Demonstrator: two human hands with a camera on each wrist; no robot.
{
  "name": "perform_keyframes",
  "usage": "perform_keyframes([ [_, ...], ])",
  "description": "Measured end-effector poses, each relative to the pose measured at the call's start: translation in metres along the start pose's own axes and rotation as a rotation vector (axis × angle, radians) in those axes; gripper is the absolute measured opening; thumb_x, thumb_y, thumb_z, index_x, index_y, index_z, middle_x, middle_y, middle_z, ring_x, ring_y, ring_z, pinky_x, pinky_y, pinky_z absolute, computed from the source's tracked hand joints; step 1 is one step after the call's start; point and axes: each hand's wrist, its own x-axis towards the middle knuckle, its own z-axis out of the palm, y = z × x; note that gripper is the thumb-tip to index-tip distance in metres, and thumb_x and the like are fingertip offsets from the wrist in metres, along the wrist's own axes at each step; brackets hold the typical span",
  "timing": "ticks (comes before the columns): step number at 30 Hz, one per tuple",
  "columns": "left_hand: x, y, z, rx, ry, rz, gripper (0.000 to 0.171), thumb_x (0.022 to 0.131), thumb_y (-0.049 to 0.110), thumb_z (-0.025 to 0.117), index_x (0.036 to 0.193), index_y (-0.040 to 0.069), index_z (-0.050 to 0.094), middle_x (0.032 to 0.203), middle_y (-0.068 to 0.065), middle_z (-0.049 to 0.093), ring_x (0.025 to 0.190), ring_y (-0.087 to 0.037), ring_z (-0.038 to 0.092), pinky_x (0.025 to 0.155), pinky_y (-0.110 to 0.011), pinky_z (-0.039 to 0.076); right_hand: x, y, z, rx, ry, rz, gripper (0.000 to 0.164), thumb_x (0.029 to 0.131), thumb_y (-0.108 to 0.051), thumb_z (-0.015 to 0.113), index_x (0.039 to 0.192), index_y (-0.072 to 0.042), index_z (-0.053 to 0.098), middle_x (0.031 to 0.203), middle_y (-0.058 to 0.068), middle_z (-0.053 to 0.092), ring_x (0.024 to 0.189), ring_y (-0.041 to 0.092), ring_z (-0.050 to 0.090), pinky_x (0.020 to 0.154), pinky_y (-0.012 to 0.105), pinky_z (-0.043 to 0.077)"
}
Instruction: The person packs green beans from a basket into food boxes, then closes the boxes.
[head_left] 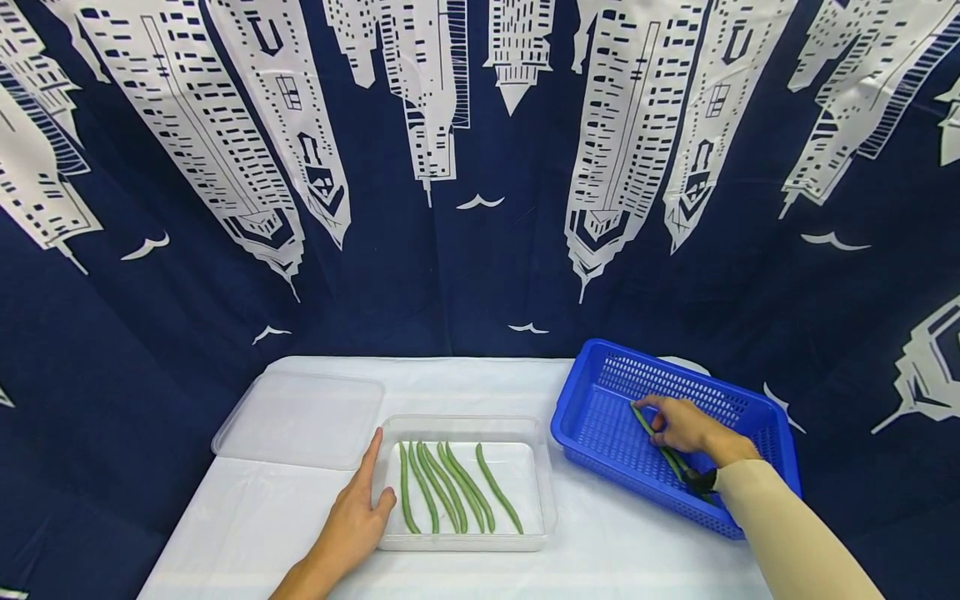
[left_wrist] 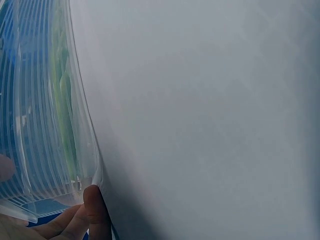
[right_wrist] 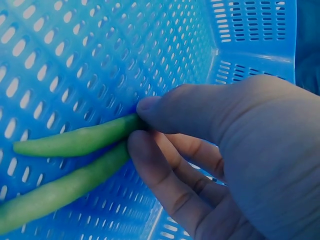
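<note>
Several green beans (head_left: 456, 492) lie side by side, roughly lengthwise, in a clear plastic container (head_left: 543, 500). My left hand (head_left: 352, 517) rests against the container's left side, its index finger straight along the wall and the thumb apart at the front corner. Seen from the left wrist, fingertips (left_wrist: 95, 200) touch the edge of the ribbed clear plastic. Inside the blue basket (head_left: 480, 1) my right hand (head_left: 686, 429) pinches the end of a green bean (right_wrist: 80, 140) between thumb and index finger. Another green bean (right_wrist: 65, 192) lies just beside it.
A translucent lid (head_left: 300, 421) lies flat at the back left of the white-covered table (head_left: 247, 525). The basket's raised perforated walls surround the right hand. Behind the table hangs a dark blue cloth (head_left: 450, 275) with white building prints.
</note>
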Motion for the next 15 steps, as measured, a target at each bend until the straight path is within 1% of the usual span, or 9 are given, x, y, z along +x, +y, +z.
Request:
perform_keyframes([
  [2, 0.0, 0.0001, 0.0, 0.001, 0.001, -0.001, 0.094, 0.112, 0.007, 0.063, 0.19, 0.026, 0.013, 0.192, -0.022, 0.026, 0.174, -0.051, 0.035, 0.138, -0.077, 0.035, 0.0002, 0.0008, 0.0006, -0.004, 0.005, -0.004, 0.063, 0.092, 0.007, 0.088, 0.151, 0.006, 0.069, 0.098, 0.007, 0.072, 0.09, 0.022, 0.065, 0.081, 0.039, 0.058],
  [6, 0.0002, -0.0003, 0.0001, 0.003, 0.0, -0.001, 0.095, 0.113, 0.007, 0.062, 0.19, 0.029, 0.012, 0.193, -0.022, 0.026, 0.173, -0.052, 0.035, 0.137, -0.078, 0.036, -0.0003, 0.0011, 0.0012, -0.007, 0.017, -0.01, 0.061, 0.091, 0.006, 0.088, 0.149, 0.007, 0.07, 0.094, 0.005, 0.072, 0.087, 0.019, 0.064, 0.078, 0.035, 0.055],
  [12, 0.0005, -0.0008, 0.0002, -0.005, 0.0, 0.006, 0.095, 0.113, 0.006, 0.063, 0.19, 0.027, 0.012, 0.193, -0.022, 0.026, 0.174, -0.052, 0.034, 0.138, -0.078, 0.035, -0.0003, 0.0001, 0.0011, 0.005, 0.031, -0.005, 0.06, 0.089, 0.008, 0.085, 0.147, 0.007, 0.07, 0.093, 0.006, 0.074, 0.086, 0.019, 0.065, 0.077, 0.034, 0.055],
  [15, 0.0002, -0.0007, -0.0001, -0.003, -0.002, 0.001, 0.096, 0.113, 0.006, 0.062, 0.19, 0.029, 0.011, 0.193, -0.022, 0.026, 0.174, -0.052, 0.034, 0.138, -0.079, 0.035, -0.0004, -0.0008, 0.0008, 0.015, 0.042, -0.001, 0.06, 0.089, 0.009, 0.084, 0.147, 0.007, 0.071, 0.092, 0.005, 0.075, 0.085, 0.018, 0.065, 0.077, 0.034, 0.055],
])
